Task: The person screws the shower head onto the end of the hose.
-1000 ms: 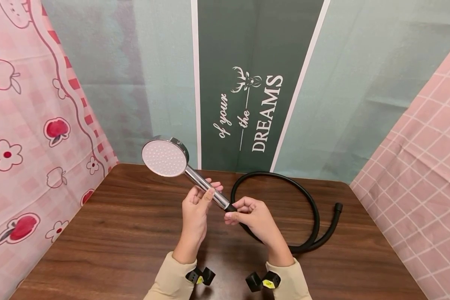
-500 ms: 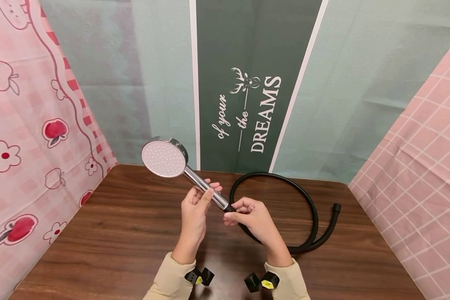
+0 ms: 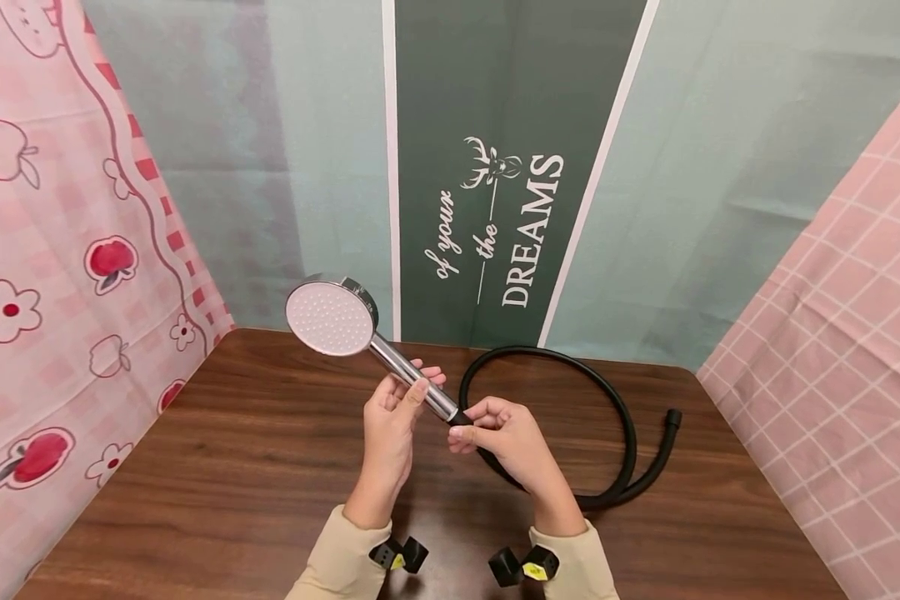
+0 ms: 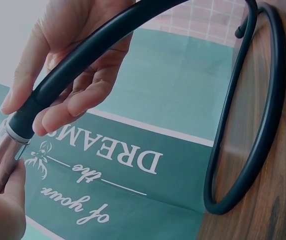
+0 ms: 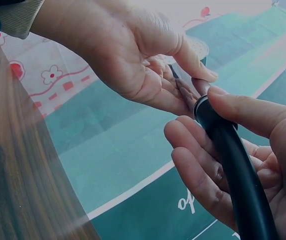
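Observation:
A chrome shower head (image 3: 330,318) with a round white spray face points up to the left in the head view. My left hand (image 3: 392,421) grips its shiny handle (image 3: 397,362), thumb on top. At the handle's lower end, my right hand (image 3: 513,437) pinches the black end fitting of a shower hose (image 3: 630,433) between thumb and fingers. In the left wrist view the fitting (image 4: 24,119) meets the chrome end; whether it is fully seated I cannot tell. The right wrist view shows the hose (image 5: 238,175) running back across the right palm.
The hose loops over the brown wooden table (image 3: 217,442), its free end (image 3: 672,418) lying at the right. A green printed cloth (image 3: 510,100) hangs behind. Pink patterned cloths stand at the left (image 3: 60,275) and right (image 3: 840,358).
Hands, shower head and hose stay almost in place. Only slight shifts of the whole view show.

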Tool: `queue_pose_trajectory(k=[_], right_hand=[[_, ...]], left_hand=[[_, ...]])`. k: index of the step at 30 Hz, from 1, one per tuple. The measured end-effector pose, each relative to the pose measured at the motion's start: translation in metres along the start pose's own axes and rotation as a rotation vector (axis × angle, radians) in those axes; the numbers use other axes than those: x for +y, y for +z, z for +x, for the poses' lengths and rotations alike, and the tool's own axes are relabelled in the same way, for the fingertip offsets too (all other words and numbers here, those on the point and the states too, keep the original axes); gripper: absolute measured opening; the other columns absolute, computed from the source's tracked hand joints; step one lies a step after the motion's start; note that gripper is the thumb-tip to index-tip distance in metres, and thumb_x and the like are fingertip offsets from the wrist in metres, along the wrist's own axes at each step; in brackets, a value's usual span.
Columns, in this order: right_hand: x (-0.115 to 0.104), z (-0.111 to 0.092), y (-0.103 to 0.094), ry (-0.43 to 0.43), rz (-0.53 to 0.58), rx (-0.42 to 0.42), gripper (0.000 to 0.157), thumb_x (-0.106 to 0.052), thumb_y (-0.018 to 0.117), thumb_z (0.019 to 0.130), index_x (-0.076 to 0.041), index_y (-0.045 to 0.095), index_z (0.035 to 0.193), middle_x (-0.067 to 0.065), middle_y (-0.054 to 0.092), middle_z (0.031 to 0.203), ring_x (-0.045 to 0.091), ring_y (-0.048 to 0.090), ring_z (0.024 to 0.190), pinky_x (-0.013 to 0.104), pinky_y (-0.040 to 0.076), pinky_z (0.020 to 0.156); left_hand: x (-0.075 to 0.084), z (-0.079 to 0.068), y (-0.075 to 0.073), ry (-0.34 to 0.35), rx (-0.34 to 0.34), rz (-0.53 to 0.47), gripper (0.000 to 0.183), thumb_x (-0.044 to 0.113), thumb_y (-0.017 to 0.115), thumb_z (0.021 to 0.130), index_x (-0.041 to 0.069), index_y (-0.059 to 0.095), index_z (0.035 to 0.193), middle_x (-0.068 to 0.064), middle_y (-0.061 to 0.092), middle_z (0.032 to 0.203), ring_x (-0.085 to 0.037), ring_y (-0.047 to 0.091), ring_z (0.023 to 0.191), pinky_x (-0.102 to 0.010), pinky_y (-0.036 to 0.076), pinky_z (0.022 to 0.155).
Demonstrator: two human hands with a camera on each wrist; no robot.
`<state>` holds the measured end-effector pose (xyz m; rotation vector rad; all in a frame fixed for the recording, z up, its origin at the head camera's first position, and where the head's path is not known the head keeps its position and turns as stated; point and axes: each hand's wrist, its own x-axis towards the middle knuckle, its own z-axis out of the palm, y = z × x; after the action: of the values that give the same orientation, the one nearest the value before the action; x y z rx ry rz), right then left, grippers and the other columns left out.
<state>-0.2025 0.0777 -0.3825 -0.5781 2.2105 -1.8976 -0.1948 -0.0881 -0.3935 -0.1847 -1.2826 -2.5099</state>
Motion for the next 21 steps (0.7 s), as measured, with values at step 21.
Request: queue_pose_trajectory(k=[21], right_hand=[[-0.0017,-0.0005,-0.0013,0.001,-0.008,-0.014,0.029,-0.010,0.074,0.088,0.014,0.061,0.099,0.034,0.071,0.088,0.012,0.075,0.071,0.039,0.063,0.072]], left_hand=[[0.0011,-0.0008,0.0003,-0.002,-0.004,0.009,0.025,0.001,0.059,0.097,-0.001,0.055,0.121,0.001,0.075,0.099,-0.013,0.074,0.096,-0.029,0.057,0.094]])
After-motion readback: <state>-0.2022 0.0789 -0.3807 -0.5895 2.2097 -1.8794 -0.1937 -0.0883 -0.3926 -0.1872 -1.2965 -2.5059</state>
